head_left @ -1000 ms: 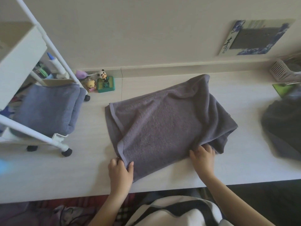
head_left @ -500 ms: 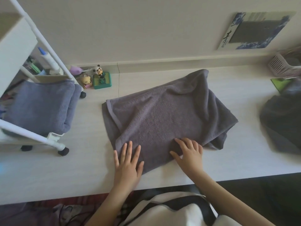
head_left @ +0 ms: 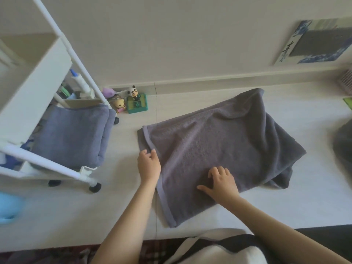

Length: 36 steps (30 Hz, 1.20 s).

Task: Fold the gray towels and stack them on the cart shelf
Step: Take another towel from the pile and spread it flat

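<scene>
Gray terry towel lies half-folded mid-table, bunched at its right end. Since a moment ago the left hand has slid from the near corner up the banded hem, fingers pinching it—the right hand presses flat, spread. Next fold looks imminent; folded towels already pad the cart shelf.

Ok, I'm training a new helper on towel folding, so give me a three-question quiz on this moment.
1. True or false: the left hand is at the hemmed edge of the gray towel.
2. Where does the right hand rest? A) on the towel, B) on the cart, C) on the panda figure.
3. What already lies on the cart's lower shelf?

Key:
1. True.
2. A.
3. A folded towel, bluish gray.
</scene>
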### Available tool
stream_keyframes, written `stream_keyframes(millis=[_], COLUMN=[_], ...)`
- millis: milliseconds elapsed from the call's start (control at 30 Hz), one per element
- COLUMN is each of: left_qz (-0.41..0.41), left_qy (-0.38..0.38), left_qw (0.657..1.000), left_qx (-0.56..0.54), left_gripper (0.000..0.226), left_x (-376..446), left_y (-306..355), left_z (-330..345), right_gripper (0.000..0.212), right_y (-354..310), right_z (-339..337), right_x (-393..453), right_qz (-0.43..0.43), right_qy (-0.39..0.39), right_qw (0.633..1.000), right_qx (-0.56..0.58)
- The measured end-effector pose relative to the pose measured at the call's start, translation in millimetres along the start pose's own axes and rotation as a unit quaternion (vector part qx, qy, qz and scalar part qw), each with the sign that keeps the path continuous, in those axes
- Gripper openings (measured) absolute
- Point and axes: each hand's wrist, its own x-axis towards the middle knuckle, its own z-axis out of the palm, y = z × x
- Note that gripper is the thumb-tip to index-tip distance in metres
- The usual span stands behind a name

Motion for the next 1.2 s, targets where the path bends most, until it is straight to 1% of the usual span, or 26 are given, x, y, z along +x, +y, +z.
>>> stream_keyframes(millis=[100,167,300,367,467,567,667,733,767,800,833,867,900,933,967,1000,1100,1133,1167,1200], left_qz=[-0.042,-0.044,-0.010,0.011,0.073,0.094,0.082,0.072,0.088,0.124,0.174,0.223,0.253,0.258,0.248,0.228,0.144,0.137,0.152,0.184], left_qy=[-0.008,-0.010,0.060,0.058,0.039,0.052,0.073,0.090,0.101,0.105,0.089,0.051,0.002,-0.040,-0.065,-0.072,-0.072,-0.072,-0.074,-0.083], left_qw=[0.998,0.994,0.988,0.981,0.964,0.957,0.960,0.968,0.965,0.958,0.948,0.932,0.913,0.894,0.881,0.876,0.891,0.894,0.895,0.890], left_qx=[0.051,0.099,0.144,0.187,0.253,0.271,0.256,0.224,0.225,0.236,0.253,0.281,0.321,0.363,0.399,0.419,0.425,0.421,0.413,0.409], left_gripper=[0.048,0.041,0.030,0.026,0.026,0.026,0.025,0.033,0.041,0.047,0.050,0.052,0.055,0.060,0.065,0.067,0.070,0.070,0.069,0.067], left_x=[33,45,66,79,90,92,93,91,88,83,77,71,67,66,70,77,97,100,100,98], left_y=[17,25,16,6,3,4,2,4,6,9,11,10,7,3,-3,-6,7,17,23,29], left_z=[10,15,5,-2,-5,-1,5,9,13,18,23,29,34,38,38,38,35,37,41,45], right_gripper=[0.052,0.055,0.063,0.066,0.068,0.068,0.070,0.071,0.072,0.072,0.072,0.072,0.072,0.070,0.069,0.066,0.063,0.063,0.064,0.065], right_y=[-3,-5,-9,-10,-11,-13,-13,-14,-14,-14,-14,-14,-14,-13,-13,-12,-11,-12,-12,-13], right_z=[-7,-11,-13,-15,-18,-18,-17,-18,-18,-19,-20,-22,-22,-23,-23,-22,-21,-22,-22,-22], right_x=[9,14,21,23,24,25,26,27,29,30,31,31,32,32,31,30,27,26,25,26], right_qz=[0.015,0.027,0.051,0.055,0.060,0.062,0.066,0.068,0.069,0.069,0.069,0.068,0.068,0.068,0.067,0.066,0.064,0.066,0.068,0.067], right_qy=[-0.033,-0.054,-0.086,-0.091,-0.097,-0.101,-0.106,-0.112,-0.114,-0.117,-0.118,-0.119,-0.123,-0.127,-0.131,-0.134,-0.136,-0.136,-0.137,-0.135], right_qw=[0.999,0.998,0.995,0.994,0.993,0.993,0.992,0.991,0.990,0.990,0.990,0.990,0.989,0.989,0.988,0.988,0.988,0.988,0.987,0.987], right_qx=[-0.011,-0.014,-0.013,-0.015,-0.018,-0.022,-0.031,-0.033,-0.034,-0.035,-0.035,-0.036,-0.038,-0.040,-0.040,-0.040,-0.040,-0.040,-0.043,-0.046])
